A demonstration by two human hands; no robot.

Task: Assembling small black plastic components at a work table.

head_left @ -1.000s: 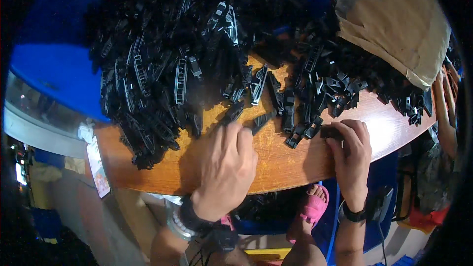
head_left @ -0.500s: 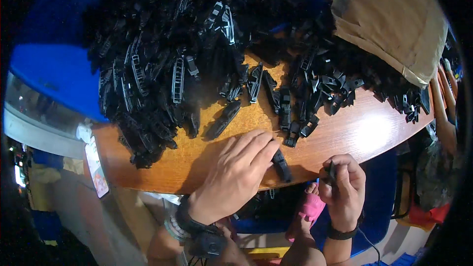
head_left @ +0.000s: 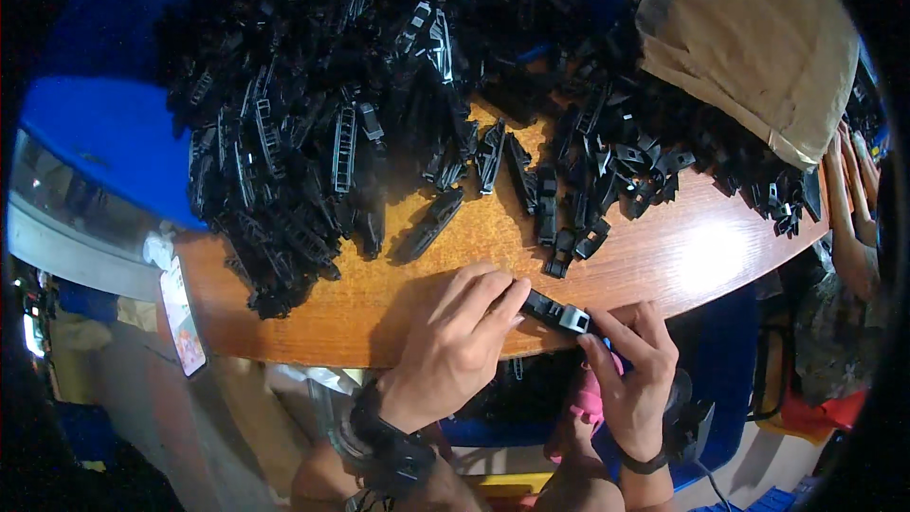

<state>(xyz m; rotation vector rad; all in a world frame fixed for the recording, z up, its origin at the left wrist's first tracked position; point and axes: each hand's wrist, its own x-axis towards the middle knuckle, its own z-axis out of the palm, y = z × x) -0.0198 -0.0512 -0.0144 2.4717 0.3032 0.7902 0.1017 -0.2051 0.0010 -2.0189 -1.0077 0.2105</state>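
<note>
My left hand (head_left: 455, 341) lies over the table's near edge with its fingers closed on one end of a long, narrow black plastic part (head_left: 545, 309). The other end of this part looks light grey and points toward my right hand (head_left: 637, 370). Thumb and index finger of my right hand pinch at that light end; whether a small black piece is between them is hidden. Just beyond my hands, a single similar black part (head_left: 436, 225) lies apart on the wooden table (head_left: 370, 308).
A large heap of black plastic parts (head_left: 284, 161) covers the table's left and back. Smaller black pieces (head_left: 645, 166) are heaped at right, partly beneath brown cardboard (head_left: 749, 47). A phone (head_left: 183, 318) rests at the left edge. Another person's arm (head_left: 853, 218) shows far right.
My right hand has moved left, from beside the table edge to the end of the black part. The part has tilted up, its light end toward the right hand.
</note>
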